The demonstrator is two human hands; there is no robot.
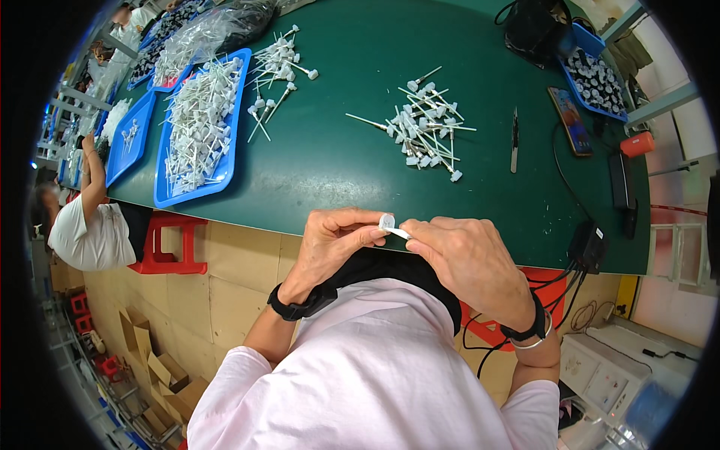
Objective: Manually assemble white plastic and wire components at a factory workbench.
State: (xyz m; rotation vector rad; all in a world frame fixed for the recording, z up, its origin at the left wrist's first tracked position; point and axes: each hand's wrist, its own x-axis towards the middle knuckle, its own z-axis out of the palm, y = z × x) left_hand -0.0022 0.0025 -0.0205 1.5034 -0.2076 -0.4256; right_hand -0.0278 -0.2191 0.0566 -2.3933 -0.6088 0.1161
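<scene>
Pink shirt front (375,375) fills the low foreground; one black wristband on each of the worker's two wrists, plus a silver bangle on the right. Left hand (330,244) and right hand (465,259) meet just at the near edge of the green table (337,157). Both pinch one small white plastic piece (390,225): left thumb and forefinger closed on its round cap end, right fingertips pressed together on its short stem. Piece sits between the hands, above the lap, just short of the table edge.

On the table: one loose heap of white capped stems (427,124) straight ahead, too many to count; a second scatter (274,75) farther left. Three blue trays visible on the left, the nearest tray (196,127) full of the same parts. One pair of tweezers (514,139), one phone (570,120). Another person (90,225) sits at far left.
</scene>
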